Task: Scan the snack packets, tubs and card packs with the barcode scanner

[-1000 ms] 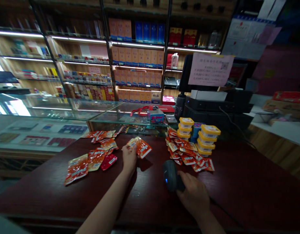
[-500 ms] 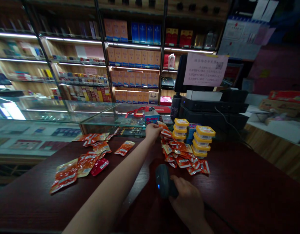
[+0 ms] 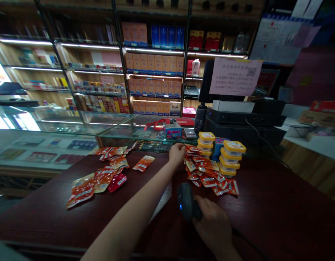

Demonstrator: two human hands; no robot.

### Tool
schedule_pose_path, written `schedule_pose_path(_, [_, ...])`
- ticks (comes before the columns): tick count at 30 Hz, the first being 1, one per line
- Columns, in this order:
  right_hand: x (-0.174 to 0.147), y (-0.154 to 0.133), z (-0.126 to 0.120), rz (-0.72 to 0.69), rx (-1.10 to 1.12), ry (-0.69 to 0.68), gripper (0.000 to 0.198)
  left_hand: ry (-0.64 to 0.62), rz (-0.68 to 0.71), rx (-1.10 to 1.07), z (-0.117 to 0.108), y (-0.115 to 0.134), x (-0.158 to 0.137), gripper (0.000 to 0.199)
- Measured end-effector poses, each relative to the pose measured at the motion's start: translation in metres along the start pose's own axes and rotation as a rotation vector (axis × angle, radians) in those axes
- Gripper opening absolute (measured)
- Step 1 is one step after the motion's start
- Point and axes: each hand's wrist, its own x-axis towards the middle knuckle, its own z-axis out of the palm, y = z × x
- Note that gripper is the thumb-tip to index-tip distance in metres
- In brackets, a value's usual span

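Note:
My right hand [image 3: 215,221] is wrapped round the handle of a dark barcode scanner [image 3: 185,202] with a blue light, held above the counter. My left hand [image 3: 177,153] reaches forward to the far end of a pile of red-orange snack packets [image 3: 208,173]. Its fingers are pinched at the edge of a snack packet [image 3: 193,149] lying over the back of that pile; the fingertips are partly hidden. Left of my forearm lie a single snack packet [image 3: 144,163], a dark red packet [image 3: 117,182] and a spread of more orange packets [image 3: 81,190].
Yellow-lidded tubs [image 3: 231,158] stand stacked behind the pile, with a second tub stack [image 3: 205,144] beside them. A small blue-and-pink box [image 3: 173,131] sits on the glass case [image 3: 121,132]. A monitor [image 3: 206,81] with a paper sheet rises at the back right.
My left hand has come down, and the packet at its fingers, raised before, now lies lower against the pile. The scanner stays in my right hand. The view has shifted slightly.

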Motion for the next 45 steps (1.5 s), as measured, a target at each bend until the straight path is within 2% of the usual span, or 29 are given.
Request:
schedule_pose_path(2, [-0.001,0.001,0.000,-0.016,-0.018,0.000,0.045,0.022,0.042,0.130,-0.017,-0.011,-0.012,0.025])
schedule_pose_path(5, [-0.003,0.002,0.002,-0.037,-0.051,0.004,0.044,0.062,0.065,0.436,-0.050,-0.030,-0.033,0.027])
schedule_pose_path(7, [-0.004,0.003,0.003,-0.048,-0.072,0.008,0.041,0.121,0.025,0.649,-0.073,-0.043,-0.044,0.028])
schedule_pose_path(10, [-0.004,0.003,0.003,-0.058,-0.082,0.007,0.038,0.201,-0.112,0.864,-0.100,-0.065,-0.054,0.029])
schedule_pose_path(12, [-0.003,0.002,0.002,-0.050,-0.085,0.002,0.038,0.189,-0.194,0.927,-0.111,-0.080,-0.056,0.032])
schedule_pose_path(14, [-0.003,0.002,0.002,-0.042,-0.092,-0.001,0.038,0.127,-0.229,0.954,-0.116,-0.090,-0.056,0.034])
schedule_pose_path(18, [-0.002,0.002,0.001,-0.058,-0.096,-0.020,0.038,0.032,-0.251,0.938,-0.117,-0.094,-0.056,0.028])
schedule_pose_path(20, [0.000,0.002,0.000,-0.055,-0.098,-0.038,0.038,0.043,-0.281,0.892,-0.119,-0.089,-0.056,0.030])
schedule_pose_path(24, [0.001,0.000,-0.003,-0.028,-0.097,-0.075,0.035,0.094,-0.282,0.661,-0.122,-0.088,-0.055,0.052])
schedule_pose_path(26, [0.002,-0.001,-0.004,-0.012,-0.094,-0.090,0.035,0.080,-0.265,0.448,-0.120,-0.093,-0.055,0.049])
schedule_pose_path(30, [0.002,-0.002,-0.005,-0.004,-0.088,-0.124,0.038,-0.008,-0.219,-0.132,-0.104,-0.099,-0.059,0.026])
schedule_pose_path(33, [0.003,-0.005,-0.010,0.012,-0.045,-0.128,0.040,-0.015,-0.166,-0.495,-0.087,-0.094,-0.065,0.035])
schedule_pose_path(35, [0.005,-0.009,-0.018,0.051,0.033,-0.089,0.038,0.002,-0.144,-0.638,-0.077,-0.089,-0.068,0.044])
schedule_pose_path(38, [0.010,-0.020,-0.032,0.145,0.290,-0.018,0.033,0.022,-0.123,-0.712,-0.068,-0.088,-0.071,0.046])
schedule_pose_path(41, [0.017,-0.036,-0.041,0.207,0.666,0.023,0.037,0.062,-0.105,-0.665,-0.065,-0.090,-0.071,0.042])
schedule_pose_path(45, [0.021,-0.053,-0.038,0.238,0.931,0.008,0.042,0.075,-0.105,-0.628,-0.065,-0.093,-0.071,0.039])
